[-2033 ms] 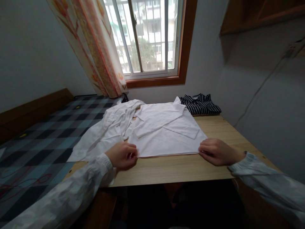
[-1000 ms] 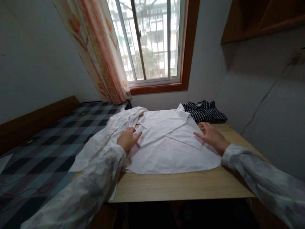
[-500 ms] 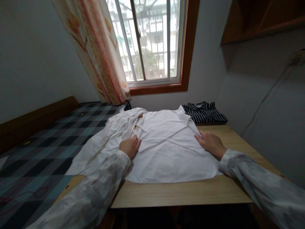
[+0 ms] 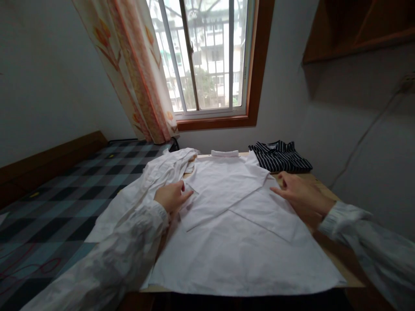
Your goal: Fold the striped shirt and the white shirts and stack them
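Pulled toward us since earlier, folded white cotton shirt [image 4: 240, 224] overhanging bench [image 4: 337, 255], sleeves crossed, our left hand [image 4: 170, 196] and right hand [image 4: 300, 194] flat on it, grip released.

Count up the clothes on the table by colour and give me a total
White: 2, the folded white shirt that the left hand and right hand rest on, and the crumpled white garment beside it, hanging off the table's left edge.
Dark with white stripes: 1, the striped shirt at the far right corner.
Total: 3
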Demonstrator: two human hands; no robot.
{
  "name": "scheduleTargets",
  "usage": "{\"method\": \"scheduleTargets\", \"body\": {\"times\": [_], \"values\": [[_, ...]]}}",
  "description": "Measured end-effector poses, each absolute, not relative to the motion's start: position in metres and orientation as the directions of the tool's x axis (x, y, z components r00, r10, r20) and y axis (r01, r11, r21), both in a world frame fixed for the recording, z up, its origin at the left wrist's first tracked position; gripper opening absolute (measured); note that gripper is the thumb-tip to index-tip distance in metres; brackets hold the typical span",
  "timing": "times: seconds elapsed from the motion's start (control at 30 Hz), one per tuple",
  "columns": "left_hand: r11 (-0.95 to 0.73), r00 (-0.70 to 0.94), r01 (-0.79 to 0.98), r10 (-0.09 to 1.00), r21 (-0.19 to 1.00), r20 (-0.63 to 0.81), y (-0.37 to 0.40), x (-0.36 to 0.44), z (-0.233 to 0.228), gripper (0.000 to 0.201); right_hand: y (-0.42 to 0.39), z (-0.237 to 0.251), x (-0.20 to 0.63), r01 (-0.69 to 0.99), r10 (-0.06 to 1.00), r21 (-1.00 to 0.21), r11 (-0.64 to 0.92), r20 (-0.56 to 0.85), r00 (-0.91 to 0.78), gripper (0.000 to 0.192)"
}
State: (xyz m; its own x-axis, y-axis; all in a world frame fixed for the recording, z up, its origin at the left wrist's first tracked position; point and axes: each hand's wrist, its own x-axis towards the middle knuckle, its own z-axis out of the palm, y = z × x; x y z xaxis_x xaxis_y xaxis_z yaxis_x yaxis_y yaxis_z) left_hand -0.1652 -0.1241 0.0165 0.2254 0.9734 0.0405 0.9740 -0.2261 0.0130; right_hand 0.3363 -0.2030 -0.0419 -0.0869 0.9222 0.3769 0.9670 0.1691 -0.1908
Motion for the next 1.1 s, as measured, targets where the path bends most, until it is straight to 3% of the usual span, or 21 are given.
{"method": "scheduleTargets", "body": {"times": [0.1, 0.23, 0.43, 0.6, 0.7, 0.8, 0.87, 0.97, 1.1], "values": [[-0.308, 0.292, 0.95, 0.934, 0.054, 0.205, -0.093, -0.141, 0.017, 0.044, -0.169, -0.028, 0.303, 0.963, 0.849, -0.099, 0.25, 0.501, -0.169, 0.045], [-0.444, 0.405, 0.892, 0.868, 0.084, 0.287, -0.056, -0.116, -0.009, 0.044, -0.13, -0.044, 0.267, 0.92, 0.815, 0.004, 0.392, 0.463, -0.349, 0.06], [-0.383, 0.371, 0.922, 0.917, 0.063, 0.149, -0.04, -0.123, -0.053, 0.056, -0.109, -0.091, 0.282, 0.971, 0.919, -0.015, 0.238, 0.328, -0.22, 0.069], [-0.326, 0.298, 0.94, 0.929, 0.104, 0.22, -0.045, -0.131, -0.058, 0.058, -0.117, -0.102, 0.297, 0.983, 0.954, -0.049, 0.175, 0.256, -0.157, 0.069], [-0.236, 0.171, 0.947, 0.945, 0.218, 0.28, -0.036, -0.129, -0.052, 0.06, -0.116, -0.094, 0.291, 0.985, 0.951, -0.003, 0.172, 0.263, -0.165, 0.066], [-0.101, 0.035, 0.912, 0.985, 0.398, 0.17, -0.015, -0.129, -0.042, 0.058, -0.106, -0.079, 0.28, 0.977, 0.94, 0.056, 0.206, 0.268, -0.213, 0.062], [-0.027, -0.003, 0.88, 0.998, 0.475, 0.063, 0.0, -0.131, -0.035, 0.045, -0.098, -0.069, 0.272, 0.967, 0.932, 0.069, 0.245, 0.257, -0.254, 0.064], [0.015, -0.011, 0.852, 1.0, 0.523, -0.01, 0.013, -0.134, -0.027, 0.025, -0.087, -0.067, 0.258, 0.954, 0.926, 0.024, 0.3, 0.232, -0.297, 0.07], [0.044, -0.029, 0.829, 0.999, 0.558, -0.035, 0.013, -0.136, -0.024, 0.028, -0.084, -0.086, 0.248, 0.932, 0.927, -0.087, 0.352, 0.172, -0.334, 0.078]]}}
